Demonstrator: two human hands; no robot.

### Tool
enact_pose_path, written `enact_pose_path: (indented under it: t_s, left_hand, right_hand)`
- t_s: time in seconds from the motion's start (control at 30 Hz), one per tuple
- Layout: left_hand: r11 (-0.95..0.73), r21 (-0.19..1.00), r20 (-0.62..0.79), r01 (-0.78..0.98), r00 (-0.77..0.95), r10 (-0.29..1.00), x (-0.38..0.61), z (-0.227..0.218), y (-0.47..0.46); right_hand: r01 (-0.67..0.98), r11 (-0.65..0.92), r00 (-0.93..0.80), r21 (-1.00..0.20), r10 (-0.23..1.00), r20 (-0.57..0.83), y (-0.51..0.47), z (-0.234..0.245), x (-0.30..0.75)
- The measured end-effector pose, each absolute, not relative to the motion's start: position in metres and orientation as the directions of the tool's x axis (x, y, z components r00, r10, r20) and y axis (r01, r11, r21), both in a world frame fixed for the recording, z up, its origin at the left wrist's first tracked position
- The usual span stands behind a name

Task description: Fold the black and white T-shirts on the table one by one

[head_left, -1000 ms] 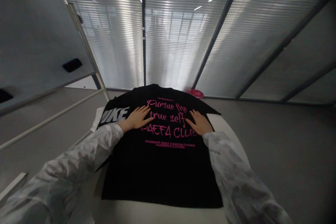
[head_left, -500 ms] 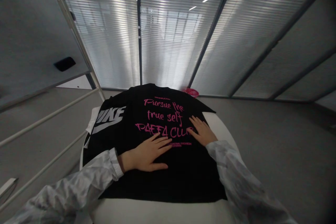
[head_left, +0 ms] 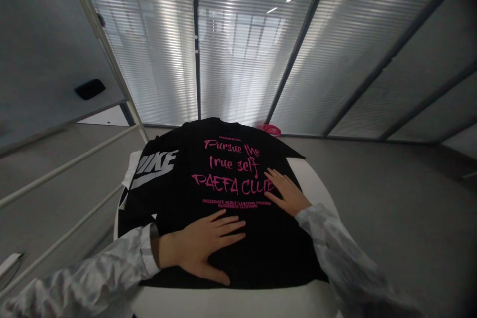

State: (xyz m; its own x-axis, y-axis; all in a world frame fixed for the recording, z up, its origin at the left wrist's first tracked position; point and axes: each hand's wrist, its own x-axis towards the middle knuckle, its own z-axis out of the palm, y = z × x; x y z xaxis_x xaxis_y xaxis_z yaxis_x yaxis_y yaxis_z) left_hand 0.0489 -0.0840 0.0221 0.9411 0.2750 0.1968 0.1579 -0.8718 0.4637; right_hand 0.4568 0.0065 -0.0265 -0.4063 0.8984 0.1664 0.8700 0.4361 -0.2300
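A black T-shirt (head_left: 261, 238) with pink lettering is spread out over a white round-edged table (head_left: 231, 303), its collar at the far side and its hem near me. My left hand (head_left: 204, 244) lies over the lower part of the shirt, fingers spread and thumb toward the hem. Flat at the right end of the pink lettering rests my right hand (head_left: 288, 194), its fingers stretched out. Beneath the shirt's left side shows another black garment (head_left: 154, 166) with a white NIKE print. Neither hand holds anything.
White cloth (head_left: 131, 169) pokes out at the table's left edge. A pink basket-like object (head_left: 271, 130) sits beyond the shirt. White metal rails (head_left: 67, 166) run along the left, and a wall with blinds (head_left: 238, 59) stands behind.
My left hand has slid toward the hem and spread its fingers wider, uncovering the small pink text. The right hand has shifted only slightly, toward me.
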Motion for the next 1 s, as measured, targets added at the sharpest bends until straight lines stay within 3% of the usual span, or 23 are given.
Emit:
enact_pose_path:
  t_s: [0.17,0.23,0.33,0.43,0.53,0.63,0.73,0.9,1.0]
  left_hand:
    - [-0.885,0.400,0.226,0.240,0.910,0.349,0.049,0.020,-0.092]
    - [-0.851,0.430,0.222,0.303,0.878,0.425,0.049,0.020,-0.091]
    - [-0.704,0.616,0.198,0.353,0.796,0.572,0.051,0.020,-0.078]
    - [-0.481,0.812,0.133,0.330,0.699,0.703,0.055,0.015,-0.053]
    - [-0.344,0.882,0.065,0.322,0.640,0.765,0.058,0.006,-0.032]
    - [-0.396,0.829,0.097,0.394,0.597,0.797,0.054,0.006,-0.025]
    - [-0.551,0.680,0.183,0.484,0.616,0.766,0.042,0.019,-0.027]
    - [-0.691,0.616,0.158,0.379,0.800,0.579,0.021,0.047,-0.046]
    - [-0.755,0.498,0.125,0.427,0.826,0.549,0.017,0.053,-0.068]
  right_hand:
    - [0.795,0.504,-0.496,-0.337,0.860,0.116,-0.050,-0.007,0.451]
    - [0.749,0.529,-0.548,-0.398,0.833,0.076,-0.078,0.002,0.446]
    - [0.694,0.558,-0.613,-0.455,0.790,0.033,-0.110,0.012,0.434]
    - [0.688,0.578,-0.625,-0.439,0.779,0.046,-0.125,0.015,0.419]
    - [0.728,0.556,-0.556,-0.400,0.821,0.128,-0.124,0.014,0.409]
    - [0.753,0.527,-0.455,-0.394,0.850,0.266,-0.114,0.012,0.410]
    - [0.760,0.522,-0.400,-0.387,0.845,0.354,-0.101,0.012,0.416]
    - [0.779,0.526,-0.444,-0.341,0.847,0.292,-0.093,0.015,0.420]
    - [0.774,0.544,-0.483,-0.325,0.838,0.253,-0.099,0.019,0.418]
